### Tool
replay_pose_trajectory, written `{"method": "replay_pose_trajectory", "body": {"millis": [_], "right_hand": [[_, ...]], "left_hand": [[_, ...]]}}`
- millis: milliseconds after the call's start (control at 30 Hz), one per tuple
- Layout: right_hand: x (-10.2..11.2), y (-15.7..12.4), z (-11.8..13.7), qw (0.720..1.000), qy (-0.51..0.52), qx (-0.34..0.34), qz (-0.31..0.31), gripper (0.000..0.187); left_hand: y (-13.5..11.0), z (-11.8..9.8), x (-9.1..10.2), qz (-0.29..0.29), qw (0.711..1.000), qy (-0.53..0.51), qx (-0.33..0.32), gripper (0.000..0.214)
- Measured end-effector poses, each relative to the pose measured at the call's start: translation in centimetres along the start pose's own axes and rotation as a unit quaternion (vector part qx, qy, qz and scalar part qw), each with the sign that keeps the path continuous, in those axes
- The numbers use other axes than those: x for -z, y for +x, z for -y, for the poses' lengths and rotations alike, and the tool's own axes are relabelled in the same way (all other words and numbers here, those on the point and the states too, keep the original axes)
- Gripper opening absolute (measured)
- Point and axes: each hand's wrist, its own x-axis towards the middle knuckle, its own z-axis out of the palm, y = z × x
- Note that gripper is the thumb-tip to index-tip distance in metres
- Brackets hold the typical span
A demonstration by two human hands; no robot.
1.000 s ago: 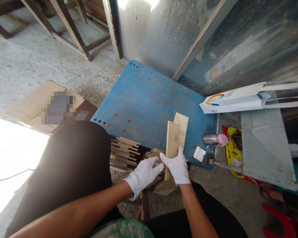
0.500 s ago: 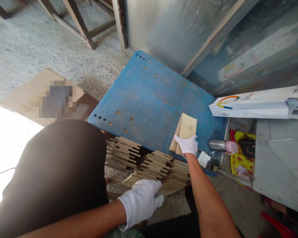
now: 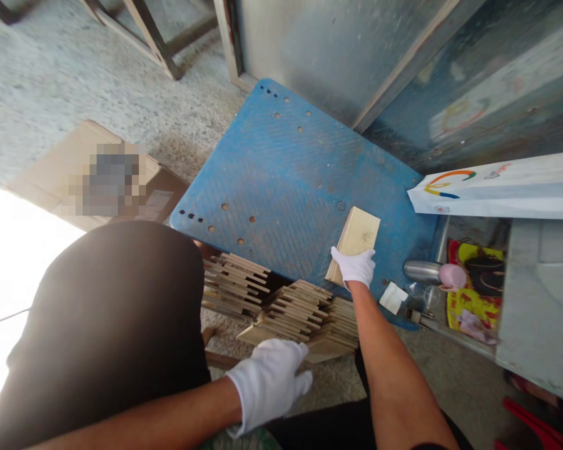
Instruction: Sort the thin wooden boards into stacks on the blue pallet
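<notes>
My right hand [image 3: 357, 267], in a white glove, spans a small stack of thin pale wooden boards [image 3: 360, 230] lying on a blue plastic platform [image 3: 281, 169]. The thumb is at the left edge of the stack and the fingers are at the right, so the hand is closed on it. Lower down, my left hand [image 3: 272, 380], also in a white glove, hovers by a pile of staggered wooden boards [image 3: 293, 312]. Its thumb stands apart from the fingers and nothing shows in it. Another pile of boards [image 3: 234, 284] lies farther left, along the platform's near edge.
To the right are a white paper bag [image 3: 497, 187], a steel flask [image 3: 420, 271] with a pink cap, a white paper scrap [image 3: 393, 298] and a grey metal surface [image 3: 539, 294]. A cardboard box [image 3: 84, 137] sits on the floor at left. Metal panels [image 3: 309, 56] border the platform's far side.
The boards under my right hand were slightly fanned out and now lie more evenly stacked. My left hand has barely moved. The whole view has shifted a little.
</notes>
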Motion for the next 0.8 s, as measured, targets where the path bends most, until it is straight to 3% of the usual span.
{"method": "replay_pose_trajectory", "body": {"millis": [133,300,433,533,667,800], "right_hand": [[-0.4,0.4,-0.4,1.0,0.012,0.007,0.001,0.133],[0.7,0.3,-2.1,0.998,0.051,0.03,-0.034,0.115],[1.8,-1.9,-5.7,0.997,0.04,0.011,-0.065,0.105],[1.6,-4.4,-9.5,0.999,0.006,-0.004,-0.049,0.1],[-0.3,-7.8,-14.1,0.999,-0.038,-0.027,0.019,0.117],[-3.1,-10.3,-16.6,0.993,-0.051,-0.059,0.094,0.137]], "left_hand": [[0.1,0.1,-0.1,0.001,1.0,0.006,-0.007,0.045],[0.3,0.0,0.0,-0.005,0.999,0.023,-0.037,0.043],[0.5,0.1,-0.1,-0.004,0.997,0.04,-0.065,0.039],[0.7,0.2,-0.4,-0.002,0.995,0.052,-0.086,0.039],[0.9,0.6,-0.7,0.005,0.992,0.08,-0.097,0.038],[1.3,0.8,-0.9,0.007,0.988,0.126,-0.093,0.036]]}}
